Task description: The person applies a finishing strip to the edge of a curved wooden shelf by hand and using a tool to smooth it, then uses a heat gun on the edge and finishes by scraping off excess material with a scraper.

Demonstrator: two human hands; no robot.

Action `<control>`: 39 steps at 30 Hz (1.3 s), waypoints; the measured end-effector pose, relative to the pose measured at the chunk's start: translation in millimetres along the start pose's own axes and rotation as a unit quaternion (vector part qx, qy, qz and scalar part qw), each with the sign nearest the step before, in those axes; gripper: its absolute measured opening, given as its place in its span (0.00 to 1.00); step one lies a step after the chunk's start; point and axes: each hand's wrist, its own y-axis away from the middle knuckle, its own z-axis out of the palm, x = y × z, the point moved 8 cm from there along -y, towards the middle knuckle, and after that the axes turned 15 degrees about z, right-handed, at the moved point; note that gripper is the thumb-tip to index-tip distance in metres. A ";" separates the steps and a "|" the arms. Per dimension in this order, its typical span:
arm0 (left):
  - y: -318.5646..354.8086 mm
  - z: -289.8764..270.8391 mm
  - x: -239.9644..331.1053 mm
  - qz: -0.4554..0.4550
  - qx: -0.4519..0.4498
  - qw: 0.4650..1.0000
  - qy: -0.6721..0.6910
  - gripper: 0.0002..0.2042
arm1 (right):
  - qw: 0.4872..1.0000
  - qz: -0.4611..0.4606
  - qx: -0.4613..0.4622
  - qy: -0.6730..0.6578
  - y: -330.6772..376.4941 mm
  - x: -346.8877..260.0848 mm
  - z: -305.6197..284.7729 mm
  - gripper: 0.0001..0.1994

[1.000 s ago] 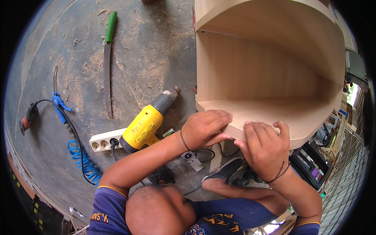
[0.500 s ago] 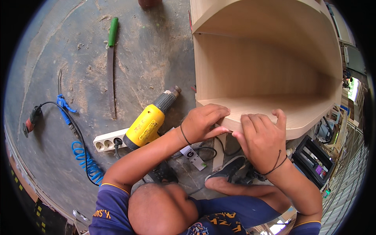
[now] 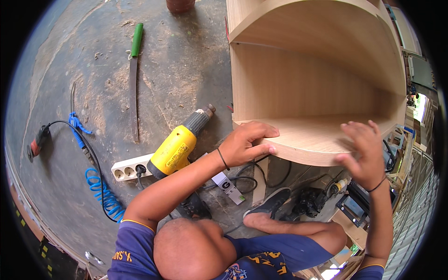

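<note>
A pale wood-grain shelf unit (image 3: pixel 298 79) with curved shelves stands in front of me on the right. My left hand (image 3: pixel 245 143) pinches the front edge of its lower shelf (image 3: pixel 298 155) near the left corner, fingers on top and thumb against the edge. Farther right along the same rounded edge is my right hand (image 3: pixel 366 151), its fingers spread and slightly blurred. Nothing shows in that hand, and whether it touches the shelf is unclear. A yellow heat gun (image 3: pixel 175 150) lies left of my left hand, its nozzle pointing away from me.
A white power strip (image 3: pixel 125 171) with a black plug lies by the heat gun. Farther left are a green-handled long blade (image 3: pixel 134 88), a blue air blow gun (image 3: pixel 76 126) with coiled hose (image 3: pixel 102 193), and a red-black grinder (image 3: pixel 38 143). A small box (image 3: pixel 227 187) and cables lie below the shelf.
My right hand has let go of the edge beside my left hand and moved right along the shelf, its fingers opening. My left hand stays at the left corner.
</note>
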 end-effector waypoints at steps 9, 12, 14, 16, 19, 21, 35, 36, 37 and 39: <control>0.0 -11.0 11.1 -0.036 0.056 0.996 -0.054 0.10 | 0.988 0.030 -0.095 -0.120 -14.7 165.9 50.6 0.37; 6.8 -54.0 41.3 -0.006 0.025 0.945 -0.325 0.11 | 0.984 0.021 -0.090 -0.149 -12.3 171.3 60.1 0.41; 31.0 -87.2 42.5 -0.089 0.029 0.893 -0.441 0.17 | 0.981 0.033 -0.078 -0.176 -13.4 169.5 58.1 0.42; 63.2 -105.1 52.2 -0.115 0.026 0.835 -0.538 0.15 | 0.979 0.022 -0.074 -0.189 -16.7 166.6 59.6 0.43; 94.1 -67.3 60.9 -0.093 -0.095 0.876 -0.463 0.13 | 0.978 0.023 -0.059 -0.198 -20.6 168.3 59.6 0.44; 100.6 -39.9 45.3 -0.163 -0.213 0.855 -0.443 0.18 | 0.979 0.032 -0.051 -0.193 -18.6 172.8 58.7 0.45; 127.7 2.5 -22.3 -0.208 -0.521 0.713 -0.422 0.13 | 0.975 0.037 -0.037 -0.216 -7.9 189.3 59.3 0.48; 122.6 0.8 -19.3 -0.178 -0.480 0.735 -0.444 0.11 | 0.976 0.043 -0.039 -0.212 -6.4 190.4 59.8 0.49; 120.6 -1.2 -17.8 -0.148 -0.439 0.755 -0.464 0.10 | 0.976 0.053 -0.036 -0.209 -4.2 192.5 60.0 0.49; 124.8 -3.6 -20.9 -0.144 -0.416 0.761 -0.478 0.08 | 0.975 0.066 -0.026 -0.209 -1.4 194.3 60.2 0.49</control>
